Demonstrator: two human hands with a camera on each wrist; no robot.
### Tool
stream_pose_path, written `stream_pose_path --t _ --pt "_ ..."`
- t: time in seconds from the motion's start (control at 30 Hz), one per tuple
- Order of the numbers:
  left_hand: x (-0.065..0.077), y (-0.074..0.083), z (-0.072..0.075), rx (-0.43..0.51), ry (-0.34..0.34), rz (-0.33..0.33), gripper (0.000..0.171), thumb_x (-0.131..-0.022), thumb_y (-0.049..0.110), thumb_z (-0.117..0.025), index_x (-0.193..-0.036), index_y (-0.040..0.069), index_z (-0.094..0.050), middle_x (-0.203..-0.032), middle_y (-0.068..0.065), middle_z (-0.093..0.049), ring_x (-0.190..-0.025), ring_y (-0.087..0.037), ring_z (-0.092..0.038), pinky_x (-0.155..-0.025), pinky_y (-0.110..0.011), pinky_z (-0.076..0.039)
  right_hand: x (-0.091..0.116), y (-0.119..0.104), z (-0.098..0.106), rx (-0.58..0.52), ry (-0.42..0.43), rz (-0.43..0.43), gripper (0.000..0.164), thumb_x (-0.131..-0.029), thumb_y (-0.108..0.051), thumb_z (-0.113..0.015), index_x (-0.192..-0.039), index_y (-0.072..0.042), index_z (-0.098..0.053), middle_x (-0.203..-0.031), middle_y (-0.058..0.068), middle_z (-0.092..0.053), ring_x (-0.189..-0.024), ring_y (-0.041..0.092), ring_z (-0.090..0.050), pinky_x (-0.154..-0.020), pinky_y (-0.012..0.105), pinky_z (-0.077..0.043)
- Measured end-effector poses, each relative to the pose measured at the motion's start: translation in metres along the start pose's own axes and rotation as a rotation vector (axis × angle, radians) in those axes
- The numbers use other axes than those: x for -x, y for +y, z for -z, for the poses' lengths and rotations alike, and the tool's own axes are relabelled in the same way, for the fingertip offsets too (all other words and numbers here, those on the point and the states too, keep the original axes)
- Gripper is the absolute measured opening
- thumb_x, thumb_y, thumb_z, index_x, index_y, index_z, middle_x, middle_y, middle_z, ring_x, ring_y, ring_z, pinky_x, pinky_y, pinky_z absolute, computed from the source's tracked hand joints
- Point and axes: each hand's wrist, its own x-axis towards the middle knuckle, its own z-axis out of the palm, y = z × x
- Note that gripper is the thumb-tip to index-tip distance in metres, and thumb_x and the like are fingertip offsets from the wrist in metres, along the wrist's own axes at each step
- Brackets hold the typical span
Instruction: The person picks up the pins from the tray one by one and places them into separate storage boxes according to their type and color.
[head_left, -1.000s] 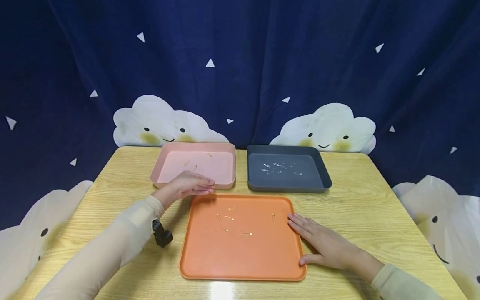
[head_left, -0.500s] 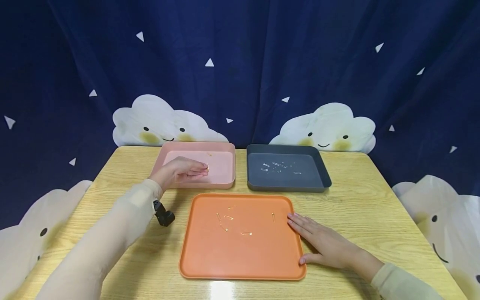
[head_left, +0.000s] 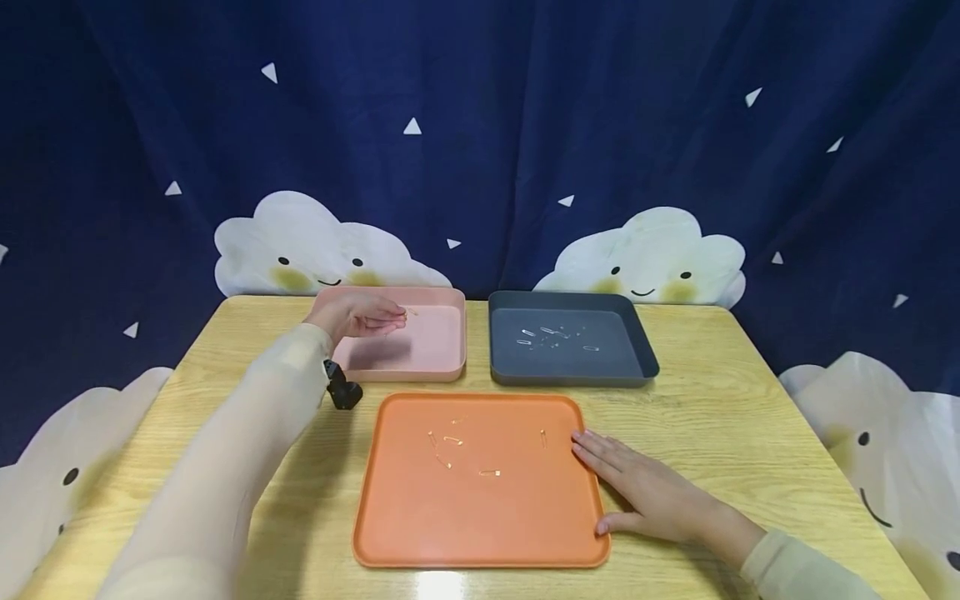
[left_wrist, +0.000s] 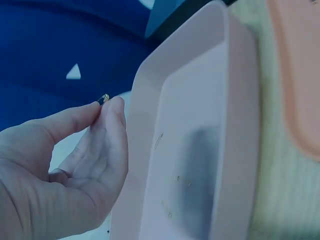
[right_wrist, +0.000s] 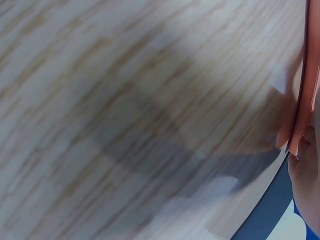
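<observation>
My left hand (head_left: 366, 317) is over the pink tray (head_left: 438, 342), casting a shadow on its floor. Thumb and fingertips pinch a small gold safety pin (left_wrist: 104, 98), whose end shows above them in the left wrist view. More gold pins (left_wrist: 159, 140) lie in the pink tray below the hand. Several gold safety pins (head_left: 453, 441) are scattered on the orange tray (head_left: 480, 525), nearest the person. My right hand (head_left: 648, 490) rests at the orange tray's right rim, its fingers extended; only part of it shows in the right wrist view.
A dark grey tray (head_left: 611, 329) stands right of the pink one, with several silver safety pins (head_left: 547, 332) and tiny bits in it. All three trays sit on a wooden table (head_left: 712, 392). Behind hangs a navy curtain (head_left: 480, 125) with clouds.
My left hand has moved from the front edge of the pink tray to farther back over it, still pinching the pin. The right hand stays in place.
</observation>
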Motion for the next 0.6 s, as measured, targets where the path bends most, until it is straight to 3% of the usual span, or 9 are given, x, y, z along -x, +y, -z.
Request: stream_pose_path --t 0.17,0.3,0.5,0.6 --pt "-0.003 0.007 0.017 0.060 0.010 0.040 0.024 -0.100 0.006 -0.049 -0.081 0.008 -0.064 -0.067 0.002 -0.071 -0.065 -0.004 -0.069 -0.070 -0.014 -0.058 0.000 -0.004 0.002 -0.039 -0.056 -0.052 0.090 -0.087 -0.064 -0.056 -0.157 -0.016 -0.026 -0.164 0.002 -0.029 -0.149 0.026 -0.032 -0.117 0.002 0.007" --pt "-0.004 0.010 0.029 0.068 0.082 0.062 0.032 -0.100 0.007 -0.049 -0.072 0.009 -0.063 -0.063 0.001 -0.070 -0.061 -0.004 -0.068 -0.066 -0.013 -0.057 -0.001 -0.005 0.003 -0.075 -0.085 -0.094 0.091 -0.086 -0.067 -0.054 -0.157 -0.020 -0.024 -0.165 -0.003 -0.026 -0.150 0.025 -0.032 -0.114 -0.001 0.009" --pt "-0.010 0.018 0.039 -0.011 0.208 0.070 0.011 -0.100 0.007 -0.051 -0.092 0.006 -0.059 -0.060 0.003 -0.067 -0.058 -0.003 -0.065 -0.070 -0.011 -0.056 -0.002 -0.003 0.000 -0.034 -0.053 -0.035 0.091 -0.086 -0.065 -0.057 -0.156 -0.014 -0.027 -0.163 0.003 -0.030 -0.148 0.028 -0.035 -0.118 0.003 0.006" --pt "-0.006 0.008 0.037 0.011 0.269 0.014 0.008 -0.098 0.011 -0.053 -0.097 0.009 -0.061 -0.066 0.007 -0.069 -0.067 -0.002 -0.065 -0.080 -0.014 -0.055 -0.003 -0.003 -0.001 -0.002 -0.025 0.003 0.091 -0.086 -0.063 -0.058 -0.155 -0.011 -0.029 -0.162 0.007 -0.032 -0.146 0.030 -0.037 -0.120 0.006 0.005"
